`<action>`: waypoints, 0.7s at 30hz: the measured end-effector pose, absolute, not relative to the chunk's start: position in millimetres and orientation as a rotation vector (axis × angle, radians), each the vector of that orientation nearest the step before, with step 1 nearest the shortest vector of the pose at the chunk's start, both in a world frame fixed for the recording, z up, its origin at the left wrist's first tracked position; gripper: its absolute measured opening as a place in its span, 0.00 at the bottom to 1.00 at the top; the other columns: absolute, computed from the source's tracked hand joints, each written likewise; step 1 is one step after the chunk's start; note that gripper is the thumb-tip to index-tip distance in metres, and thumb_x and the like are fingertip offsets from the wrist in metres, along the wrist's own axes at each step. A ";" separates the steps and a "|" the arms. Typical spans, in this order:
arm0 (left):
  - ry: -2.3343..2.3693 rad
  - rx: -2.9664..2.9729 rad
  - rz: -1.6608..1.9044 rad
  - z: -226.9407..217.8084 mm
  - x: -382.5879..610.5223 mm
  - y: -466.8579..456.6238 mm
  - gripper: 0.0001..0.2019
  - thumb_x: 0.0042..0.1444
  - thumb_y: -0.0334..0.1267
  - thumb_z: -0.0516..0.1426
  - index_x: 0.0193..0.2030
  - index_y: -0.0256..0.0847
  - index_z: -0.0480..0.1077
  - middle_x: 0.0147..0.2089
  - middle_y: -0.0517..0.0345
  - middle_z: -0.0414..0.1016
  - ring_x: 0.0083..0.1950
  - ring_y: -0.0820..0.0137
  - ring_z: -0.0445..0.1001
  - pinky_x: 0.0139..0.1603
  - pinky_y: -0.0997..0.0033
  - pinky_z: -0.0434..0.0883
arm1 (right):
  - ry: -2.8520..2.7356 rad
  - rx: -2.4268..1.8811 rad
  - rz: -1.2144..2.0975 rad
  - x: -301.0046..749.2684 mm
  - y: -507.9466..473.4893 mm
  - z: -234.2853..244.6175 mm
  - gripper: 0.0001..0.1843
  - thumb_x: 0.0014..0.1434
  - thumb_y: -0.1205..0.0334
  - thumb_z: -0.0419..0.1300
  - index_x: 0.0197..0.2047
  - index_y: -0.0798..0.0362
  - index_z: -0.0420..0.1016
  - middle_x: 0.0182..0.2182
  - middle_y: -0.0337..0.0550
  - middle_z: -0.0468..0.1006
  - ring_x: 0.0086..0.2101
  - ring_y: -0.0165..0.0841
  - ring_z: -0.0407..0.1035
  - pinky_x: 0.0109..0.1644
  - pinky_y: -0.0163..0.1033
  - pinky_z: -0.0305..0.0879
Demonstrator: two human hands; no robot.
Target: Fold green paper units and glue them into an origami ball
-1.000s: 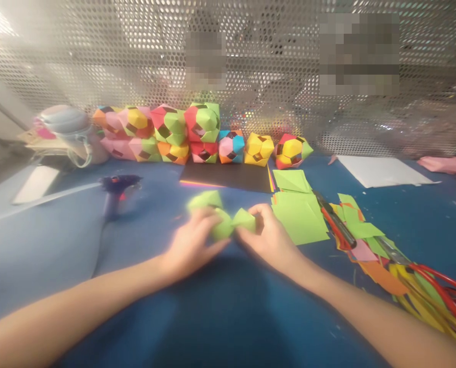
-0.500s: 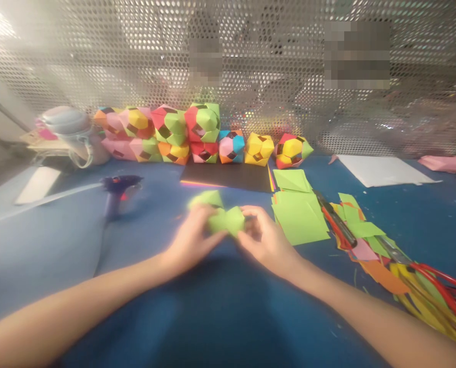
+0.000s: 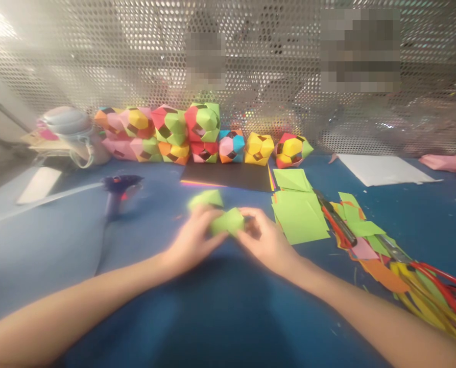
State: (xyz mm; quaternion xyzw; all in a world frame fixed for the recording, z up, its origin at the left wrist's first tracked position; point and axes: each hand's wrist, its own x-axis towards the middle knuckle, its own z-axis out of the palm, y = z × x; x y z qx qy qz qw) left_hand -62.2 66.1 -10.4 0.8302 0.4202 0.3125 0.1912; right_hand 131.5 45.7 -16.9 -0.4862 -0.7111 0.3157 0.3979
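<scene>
Between my two hands is a folded piece of light green paper (image 3: 229,222). My left hand (image 3: 194,232) pinches its left side, thumb below and fingers above. Its right end sits between the thumb and fingers of my right hand (image 3: 264,235). Just behind my left hand is another light green folded paper (image 3: 207,198), blurred; whether it joins the held piece I cannot tell. A stack of green paper squares (image 3: 300,217) lies right of my right hand, with a smaller green stack (image 3: 292,180) behind it.
Colourful folded-paper balls (image 3: 202,122) line the back by a perforated metal screen (image 3: 250,61). A glue gun (image 3: 120,191) stands left. To the right lie a utility knife (image 3: 338,222), scissors (image 3: 442,281), paper scraps (image 3: 365,248) and a white sheet (image 3: 384,170). Black paper (image 3: 228,175) lies centre back.
The held green paper is turned slightly and shows a little less surface between my fingers. Both hands stay in almost the same place.
</scene>
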 end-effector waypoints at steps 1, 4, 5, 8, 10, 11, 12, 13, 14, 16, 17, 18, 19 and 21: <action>1.184 2.334 0.870 -10.4 -62.1 66.1 0.14 0.57 0.39 0.55 0.49 0.40 0.64 0.49 0.48 0.67 0.49 0.64 0.70 0.40 0.66 0.75 | -1.808 -1.232 0.799 131.5 45.7 -17.2 0.17 0.57 0.64 0.56 0.50 0.50 0.62 0.42 0.45 0.74 0.34 0.32 0.72 0.37 0.40 0.73; 1.190 2.345 0.844 -10.8 -61.8 66.0 0.15 0.56 0.40 0.55 0.50 0.40 0.63 0.49 0.47 0.67 0.50 0.63 0.70 0.42 0.64 0.75 | -1.823 -1.225 0.794 132.1 46.2 -17.5 0.18 0.56 0.63 0.57 0.50 0.50 0.62 0.44 0.46 0.74 0.35 0.32 0.72 0.38 0.41 0.73; 1.194 2.348 0.833 -10.9 -62.0 65.8 0.16 0.57 0.41 0.55 0.51 0.40 0.63 0.49 0.47 0.66 0.50 0.62 0.70 0.43 0.63 0.75 | -1.822 -1.215 0.800 132.5 46.5 -17.6 0.19 0.56 0.63 0.57 0.51 0.50 0.61 0.45 0.47 0.73 0.35 0.32 0.72 0.39 0.41 0.73; 1.197 2.377 0.806 -11.1 -63.4 64.4 0.19 0.56 0.43 0.56 0.53 0.40 0.62 0.51 0.45 0.65 0.51 0.61 0.70 0.46 0.61 0.74 | -1.805 -1.184 0.838 134.5 48.0 -19.0 0.20 0.56 0.62 0.58 0.52 0.51 0.60 0.50 0.49 0.70 0.39 0.33 0.72 0.42 0.42 0.72; 1.164 2.419 0.799 -11.0 -64.9 63.0 0.21 0.55 0.44 0.56 0.54 0.40 0.61 0.53 0.45 0.65 0.52 0.60 0.69 0.48 0.60 0.74 | -1.777 -1.178 0.861 136.0 49.3 -21.2 0.19 0.56 0.62 0.58 0.51 0.50 0.61 0.53 0.50 0.69 0.42 0.34 0.71 0.45 0.42 0.72; 1.133 2.443 0.798 -10.9 -65.6 62.4 0.21 0.55 0.44 0.56 0.54 0.40 0.61 0.53 0.44 0.64 0.53 0.60 0.69 0.48 0.60 0.74 | -1.759 -1.180 0.874 136.6 49.9 -22.4 0.19 0.57 0.62 0.58 0.51 0.50 0.61 0.53 0.49 0.68 0.44 0.34 0.71 0.46 0.43 0.72; 1.096 2.465 0.798 -10.9 -66.1 61.9 0.22 0.55 0.43 0.56 0.55 0.40 0.60 0.54 0.44 0.64 0.53 0.60 0.69 0.49 0.60 0.74 | -1.741 -1.183 0.888 137.2 50.5 -23.7 0.19 0.57 0.62 0.57 0.51 0.50 0.61 0.53 0.49 0.69 0.44 0.35 0.71 0.47 0.43 0.71; 1.062 2.482 0.800 -10.8 -66.4 61.5 0.21 0.56 0.42 0.56 0.55 0.40 0.59 0.54 0.44 0.64 0.54 0.60 0.69 0.49 0.60 0.74 | -1.725 -1.189 0.903 137.6 51.0 -24.7 0.19 0.57 0.63 0.57 0.52 0.50 0.61 0.52 0.48 0.70 0.44 0.35 0.71 0.47 0.43 0.71; 1.038 2.491 0.804 -10.9 -66.5 61.3 0.21 0.56 0.41 0.56 0.55 0.40 0.59 0.54 0.44 0.64 0.54 0.60 0.68 0.49 0.61 0.74 | -1.714 -1.194 0.919 138.0 51.3 -25.5 0.19 0.57 0.62 0.57 0.52 0.50 0.61 0.51 0.48 0.71 0.44 0.35 0.71 0.47 0.44 0.71; 1.028 2.494 0.823 -11.1 -66.0 61.5 0.20 0.56 0.39 0.56 0.55 0.41 0.58 0.54 0.45 0.64 0.55 0.61 0.68 0.48 0.62 0.74 | -1.713 -1.197 0.930 138.4 51.3 -26.2 0.19 0.58 0.62 0.56 0.53 0.49 0.61 0.49 0.46 0.72 0.43 0.35 0.71 0.48 0.44 0.71; 1.034 2.490 0.834 -11.3 -65.6 61.8 0.19 0.56 0.38 0.55 0.54 0.41 0.58 0.54 0.45 0.65 0.55 0.61 0.68 0.48 0.62 0.74 | -1.727 -1.196 0.924 138.6 51.1 -26.1 0.19 0.59 0.61 0.56 0.54 0.49 0.61 0.48 0.46 0.73 0.43 0.35 0.71 0.48 0.44 0.71; 1.039 2.486 0.845 -11.5 -65.2 62.1 0.18 0.57 0.37 0.55 0.54 0.41 0.59 0.53 0.45 0.65 0.56 0.61 0.68 0.49 0.62 0.74 | -1.752 -1.190 0.905 138.8 50.8 -25.9 0.20 0.59 0.60 0.56 0.54 0.48 0.60 0.49 0.47 0.72 0.44 0.36 0.71 0.48 0.45 0.71; 1.040 2.481 0.854 -11.7 -64.8 62.5 0.18 0.57 0.37 0.55 0.53 0.41 0.59 0.53 0.45 0.65 0.56 0.61 0.68 0.49 0.62 0.73 | -1.786 -1.179 0.868 139.0 50.5 -25.6 0.22 0.58 0.60 0.57 0.55 0.48 0.60 0.50 0.47 0.71 0.46 0.37 0.70 0.50 0.45 0.70; 1.031 2.473 0.872 -12.0 -64.6 63.0 0.17 0.57 0.37 0.55 0.53 0.40 0.59 0.53 0.45 0.66 0.56 0.61 0.68 0.49 0.61 0.73 | -1.858 -1.145 0.760 139.7 50.1 -25.5 0.26 0.56 0.60 0.59 0.57 0.48 0.58 0.54 0.48 0.68 0.51 0.39 0.67 0.53 0.47 0.68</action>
